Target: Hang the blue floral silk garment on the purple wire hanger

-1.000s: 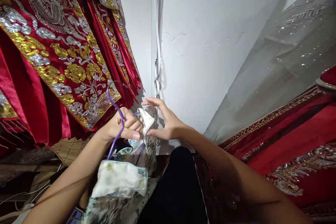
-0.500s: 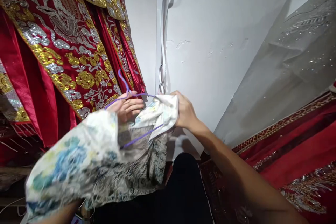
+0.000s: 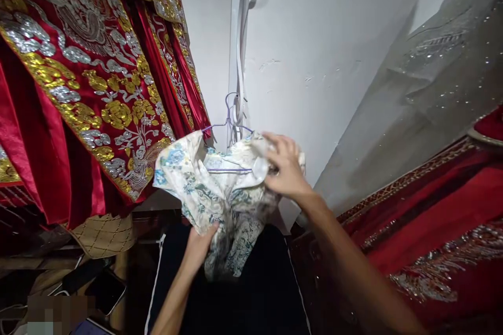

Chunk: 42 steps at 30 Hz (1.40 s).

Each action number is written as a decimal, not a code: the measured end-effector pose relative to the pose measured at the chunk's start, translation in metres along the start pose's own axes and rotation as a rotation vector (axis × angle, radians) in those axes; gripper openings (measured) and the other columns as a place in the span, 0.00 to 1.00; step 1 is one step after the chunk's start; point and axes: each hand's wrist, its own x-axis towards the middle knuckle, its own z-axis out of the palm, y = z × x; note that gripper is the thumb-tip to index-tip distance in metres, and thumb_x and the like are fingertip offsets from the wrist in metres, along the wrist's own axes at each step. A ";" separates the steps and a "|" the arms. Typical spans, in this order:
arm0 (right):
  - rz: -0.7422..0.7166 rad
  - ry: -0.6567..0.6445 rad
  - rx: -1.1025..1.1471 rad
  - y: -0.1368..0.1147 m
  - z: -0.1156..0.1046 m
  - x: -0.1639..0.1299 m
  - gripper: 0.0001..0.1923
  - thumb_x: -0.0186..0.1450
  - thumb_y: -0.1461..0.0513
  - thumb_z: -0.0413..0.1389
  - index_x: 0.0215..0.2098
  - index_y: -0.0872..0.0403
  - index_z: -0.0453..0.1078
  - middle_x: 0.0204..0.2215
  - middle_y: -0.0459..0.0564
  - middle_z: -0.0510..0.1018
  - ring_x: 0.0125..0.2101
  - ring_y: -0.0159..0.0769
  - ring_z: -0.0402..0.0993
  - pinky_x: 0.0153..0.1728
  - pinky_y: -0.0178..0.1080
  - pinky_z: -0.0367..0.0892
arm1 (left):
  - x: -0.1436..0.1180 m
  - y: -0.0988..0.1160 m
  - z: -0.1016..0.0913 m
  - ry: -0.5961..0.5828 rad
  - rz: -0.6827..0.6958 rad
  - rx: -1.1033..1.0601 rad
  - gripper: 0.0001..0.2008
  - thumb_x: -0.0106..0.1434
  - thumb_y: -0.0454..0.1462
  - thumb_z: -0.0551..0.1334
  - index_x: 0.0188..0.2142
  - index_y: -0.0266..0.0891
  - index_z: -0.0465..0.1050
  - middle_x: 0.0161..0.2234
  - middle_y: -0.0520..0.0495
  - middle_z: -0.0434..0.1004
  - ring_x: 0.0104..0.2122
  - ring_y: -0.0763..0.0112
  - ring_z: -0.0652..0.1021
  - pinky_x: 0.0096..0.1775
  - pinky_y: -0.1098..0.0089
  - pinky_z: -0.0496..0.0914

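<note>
Centrally, one floral garment (image 3: 212, 188), white with blue and green print, draped on a purple wire hanger (image 3: 230, 131) whose hook rises just above the right hand (image 3: 285, 167) against the white wall (image 3: 314, 36); only the hook, the shoulders and part of the lower bar show, the rest lying under cloth. Right hand: on the garment's upper right shoulder, fingers curled into the fabric in a grip; fingertips blurred, so the exact hold is hard to make out. Left hand (image 3: 200, 243): below the garment, closed on a lower fold, thumb visible, the other fingers hidden behind the cloth. Left of both hands: red robes (image 3: 78, 89) with gold and silver embroidery, cut off by the frame's edge. Right of the right hand: grey sequinned fabric (image 3: 432, 89), and under it red velvet cloth (image 3: 440, 220). Below the left hand: dark cloth (image 3: 251, 298); further left, a phone (image 3: 105, 290), partly hidden in shadow.
</note>
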 end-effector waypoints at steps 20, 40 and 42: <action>0.873 -0.289 1.006 -0.031 0.134 -0.151 0.23 0.61 0.39 0.55 0.24 0.47 0.65 0.23 0.48 0.69 0.25 0.41 0.65 0.28 0.44 0.62 | -0.038 -0.024 0.014 0.070 -0.081 -0.078 0.28 0.56 0.50 0.70 0.53 0.39 0.74 0.54 0.39 0.78 0.59 0.49 0.74 0.63 0.54 0.64; 0.967 -0.110 1.222 -0.049 0.078 -0.051 0.16 0.60 0.51 0.61 0.25 0.55 0.72 0.13 0.44 0.69 0.13 0.24 0.53 0.15 0.31 0.46 | -0.025 -0.039 0.046 0.063 0.559 0.400 0.07 0.68 0.37 0.58 0.32 0.40 0.68 0.31 0.48 0.70 0.33 0.67 0.74 0.38 0.68 0.67; 0.889 0.004 1.286 -0.044 0.063 -0.011 0.16 0.58 0.53 0.63 0.25 0.57 0.72 0.14 0.43 0.70 0.12 0.21 0.52 0.13 0.30 0.43 | -0.023 -0.043 0.047 0.009 0.568 0.429 0.08 0.69 0.37 0.58 0.32 0.40 0.67 0.31 0.48 0.70 0.34 0.68 0.74 0.38 0.69 0.67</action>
